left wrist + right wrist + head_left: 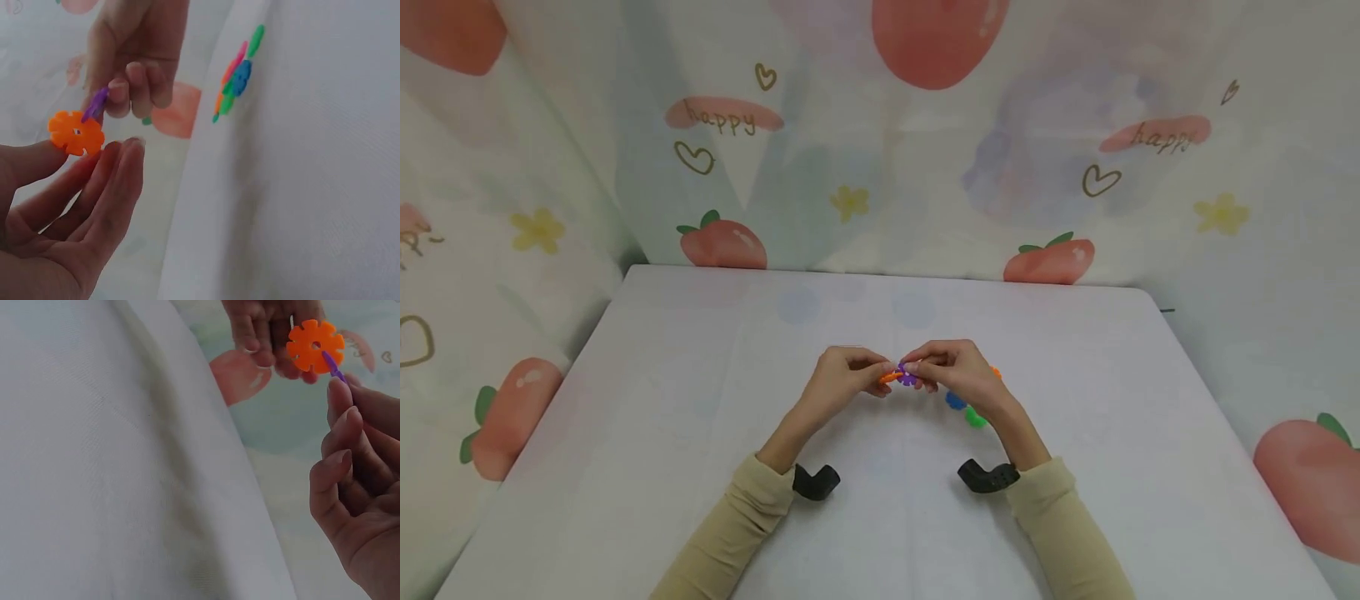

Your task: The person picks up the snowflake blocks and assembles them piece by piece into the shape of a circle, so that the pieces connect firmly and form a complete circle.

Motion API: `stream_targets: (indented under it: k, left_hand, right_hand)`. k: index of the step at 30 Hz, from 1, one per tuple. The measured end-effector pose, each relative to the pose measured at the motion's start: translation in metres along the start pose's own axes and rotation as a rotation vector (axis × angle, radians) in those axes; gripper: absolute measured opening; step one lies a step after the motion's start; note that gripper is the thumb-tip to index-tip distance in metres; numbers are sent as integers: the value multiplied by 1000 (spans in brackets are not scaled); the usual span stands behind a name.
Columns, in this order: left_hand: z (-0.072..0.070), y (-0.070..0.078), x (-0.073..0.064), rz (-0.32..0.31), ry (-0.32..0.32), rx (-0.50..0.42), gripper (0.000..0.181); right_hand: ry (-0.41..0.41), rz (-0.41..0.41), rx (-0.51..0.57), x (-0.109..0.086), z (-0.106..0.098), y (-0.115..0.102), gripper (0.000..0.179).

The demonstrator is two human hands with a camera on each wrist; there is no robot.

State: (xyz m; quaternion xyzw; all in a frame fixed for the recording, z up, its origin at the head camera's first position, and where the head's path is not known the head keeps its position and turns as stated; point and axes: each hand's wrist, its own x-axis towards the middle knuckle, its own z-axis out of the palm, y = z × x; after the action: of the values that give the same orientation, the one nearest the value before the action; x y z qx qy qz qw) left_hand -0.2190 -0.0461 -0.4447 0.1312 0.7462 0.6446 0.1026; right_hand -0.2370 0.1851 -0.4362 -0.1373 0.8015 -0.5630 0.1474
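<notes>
So the left hand (842,372) pinched an orange disc (60,129) and the right hand (961,372) a purple disc (95,105), rims only, I guess leaving the meeting edges unblocked, over the table (700,375), short of its far edge.

- A white-covered table (880,533) is spreading across the lower view.
- A pale printed backdrop (917,167) is rising behind it and along both sides.
- On the backdrop, two "happy" labels (724,117) are showing on pink patches, with outlined hearts (694,158) sitting near them.
- Yellow flowers (850,203) and red fruits (726,243) are dotting the print.
- A thin dark strip (1167,311) is sticking out beside the table's far right corner.
</notes>
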Motion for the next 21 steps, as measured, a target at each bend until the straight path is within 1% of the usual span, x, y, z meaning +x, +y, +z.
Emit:
stream_targets:
  k: [3,6,9,12,15,21]
  left_hand:
    - [0,0,1,-97,-81,-45,24]
    - [1,-1,2,-151,-124,-93,25]
    - [2,-2,2,-177,-171,-128,27]
    - [1,-3,2,-181,-202,-136,28]
    - [0,-3,2,-192,-201,-146,28]
    - [-6,-3,0,-218,-163,-181,27]
  right_hand:
    - [-5,-23,-36,-2,0,1,18]
    - [-15,-51,-64,-4,-1,2,19]
    - [-54,-57,-68,-5,0,2,21]
    - [-94,-51,-72,-5,-1,2,22]
    - [-102,-51,-95,-4,-5,3,25]
    - [-26,-34,-157,-6,-26,9,31]
